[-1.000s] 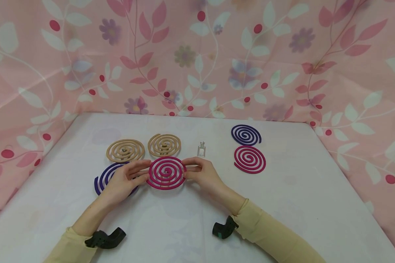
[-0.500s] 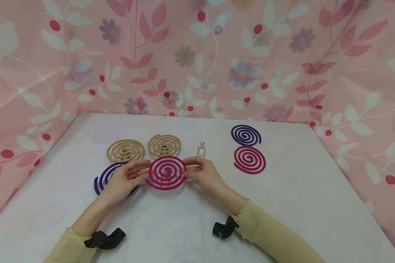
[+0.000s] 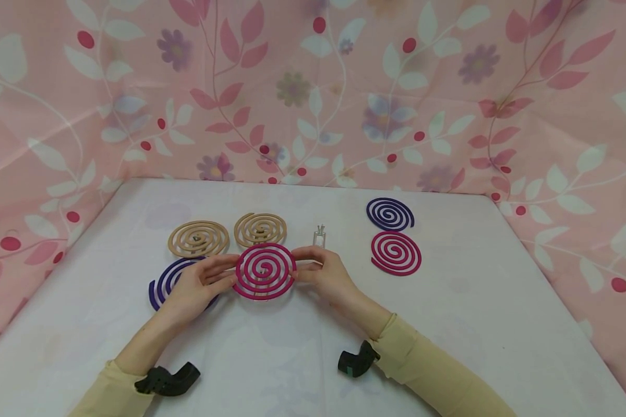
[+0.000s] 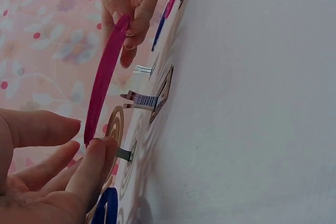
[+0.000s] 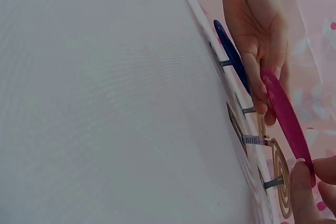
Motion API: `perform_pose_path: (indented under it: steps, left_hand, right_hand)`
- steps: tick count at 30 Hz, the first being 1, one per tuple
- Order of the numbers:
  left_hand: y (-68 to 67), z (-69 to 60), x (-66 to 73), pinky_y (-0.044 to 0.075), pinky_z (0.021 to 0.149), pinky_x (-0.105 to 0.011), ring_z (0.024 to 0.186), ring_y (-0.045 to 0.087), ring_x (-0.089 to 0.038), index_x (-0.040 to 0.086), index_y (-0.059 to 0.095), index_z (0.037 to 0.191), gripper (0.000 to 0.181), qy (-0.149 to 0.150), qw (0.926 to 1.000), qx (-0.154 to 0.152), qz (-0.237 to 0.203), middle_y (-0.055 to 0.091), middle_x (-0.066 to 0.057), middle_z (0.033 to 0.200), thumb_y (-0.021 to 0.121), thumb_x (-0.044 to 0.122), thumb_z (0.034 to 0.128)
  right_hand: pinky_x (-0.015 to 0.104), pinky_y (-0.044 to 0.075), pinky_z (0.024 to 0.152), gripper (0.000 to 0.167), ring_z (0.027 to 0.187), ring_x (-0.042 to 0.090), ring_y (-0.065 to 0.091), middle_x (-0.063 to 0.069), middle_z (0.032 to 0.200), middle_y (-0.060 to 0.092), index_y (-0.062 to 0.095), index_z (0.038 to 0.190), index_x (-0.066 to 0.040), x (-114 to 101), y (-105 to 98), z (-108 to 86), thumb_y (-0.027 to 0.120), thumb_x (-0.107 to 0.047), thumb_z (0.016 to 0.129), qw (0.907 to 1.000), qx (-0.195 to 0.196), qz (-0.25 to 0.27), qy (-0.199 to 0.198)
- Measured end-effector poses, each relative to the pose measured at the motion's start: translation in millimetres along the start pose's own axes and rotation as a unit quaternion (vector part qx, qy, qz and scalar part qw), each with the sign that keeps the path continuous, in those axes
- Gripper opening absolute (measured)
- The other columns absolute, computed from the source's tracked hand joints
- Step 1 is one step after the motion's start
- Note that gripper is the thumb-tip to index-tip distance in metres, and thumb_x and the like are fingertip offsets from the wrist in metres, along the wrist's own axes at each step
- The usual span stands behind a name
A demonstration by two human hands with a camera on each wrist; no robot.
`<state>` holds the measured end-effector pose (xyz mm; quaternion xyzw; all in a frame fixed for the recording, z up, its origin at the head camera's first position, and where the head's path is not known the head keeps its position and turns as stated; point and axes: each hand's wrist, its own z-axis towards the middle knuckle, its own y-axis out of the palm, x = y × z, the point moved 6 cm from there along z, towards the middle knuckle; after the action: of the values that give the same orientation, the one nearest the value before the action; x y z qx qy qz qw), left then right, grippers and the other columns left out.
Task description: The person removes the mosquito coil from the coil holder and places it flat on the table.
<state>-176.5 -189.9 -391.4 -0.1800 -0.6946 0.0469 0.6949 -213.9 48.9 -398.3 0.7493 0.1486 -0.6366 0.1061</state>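
A pink mosquito coil (image 3: 264, 268) is held up between both hands. My left hand (image 3: 190, 289) pinches its left edge, and my right hand (image 3: 330, 281) pinches the opposite edge. Both wrist views show the coil tilted and apart from a small metal coil stand (image 4: 144, 100), whose upright prongs rise from a flat base on the table. From the head, the coil mostly hides this stand. Beside and partly behind my left hand is a dark blue coil (image 3: 153, 289), raised on a stand (image 5: 224, 63).
Two tan coils (image 3: 198, 238) sit raised on stands behind the hands. Another metal stand (image 3: 319, 237) is behind my right hand. At the right, a dark blue coil (image 3: 389, 214) and a second pink coil (image 3: 396, 251) lie on the white-covered table (image 3: 448, 324).
The pink coil has risen slightly and its tilt has shifted, with the stand's base now showing at its front edge. My right hand has shifted a little; the left has hardly moved.
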Motion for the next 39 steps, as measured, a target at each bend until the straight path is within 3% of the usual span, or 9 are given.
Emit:
perform_pose_path:
  steps: [16,20,24,28,39]
  left_hand:
    - [2.8,-0.6,1.6,0.054,0.087,-0.016,0.125,0.06,-0.032,0.001,0.052,0.141,0.047,-0.002,0.9998,-0.008,-0.021,0.058,-0.022,0.139,0.065,0.015,0.0975]
    - [5.6,0.5,2.1,0.055,0.086,-0.017,0.12,0.064,-0.018,0.0,0.051,0.141,0.048,0.0,0.9991,-0.018,-0.038,0.056,-0.024,0.14,0.065,0.016,0.0977]
    - [9.7,3.6,3.9,0.057,0.088,-0.022,0.113,0.065,-0.005,-0.004,0.048,0.142,0.049,0.006,0.996,-0.023,-0.086,0.053,-0.027,0.143,0.063,0.013,0.0987]
    - [18.4,7.9,6.4,0.057,0.09,-0.026,0.11,0.066,-0.004,-0.005,0.046,0.142,0.048,0.003,0.9916,-0.025,-0.127,0.051,-0.028,0.144,0.061,0.01,0.0993]
    - [51.0,21.5,21.2,0.057,0.091,-0.025,0.109,0.066,-0.006,-0.007,0.047,0.141,0.047,-0.007,0.985,-0.011,-0.172,0.051,-0.028,0.144,0.06,0.0,0.0968]
  right_hand:
    - [0.033,0.058,0.093,0.035,0.098,0.018,0.07,0.013,0.125,0.063,0.066,0.125,-0.005,-1.6,-3.0,-0.4,0.069,-0.001,0.09,0.9999,0.009,0.0,0.005]
    - [0.033,0.058,0.092,0.034,0.099,0.018,0.07,0.014,0.123,0.065,0.067,0.124,-0.004,0.0,-5.6,-2.5,0.07,-0.002,0.09,0.9999,0.015,-0.002,0.006]
    - [0.032,0.058,0.091,0.033,0.099,0.018,0.07,0.014,0.122,0.066,0.067,0.123,-0.004,-1.0,-11.0,-6.5,0.07,-0.003,0.091,0.9998,0.019,-0.004,0.003]
    - [0.029,0.058,0.09,0.033,0.1,0.019,0.07,0.014,0.123,0.066,0.067,0.124,-0.005,-3.1,-21.6,-10.9,0.07,-0.005,0.091,0.9997,0.021,-0.008,0.002]
    - [0.035,0.057,0.095,0.035,0.1,0.02,0.07,0.016,0.125,0.066,0.064,0.127,-0.003,-7.8,-56.6,-25.3,0.068,-0.003,0.092,0.9992,0.036,0.012,-0.009]
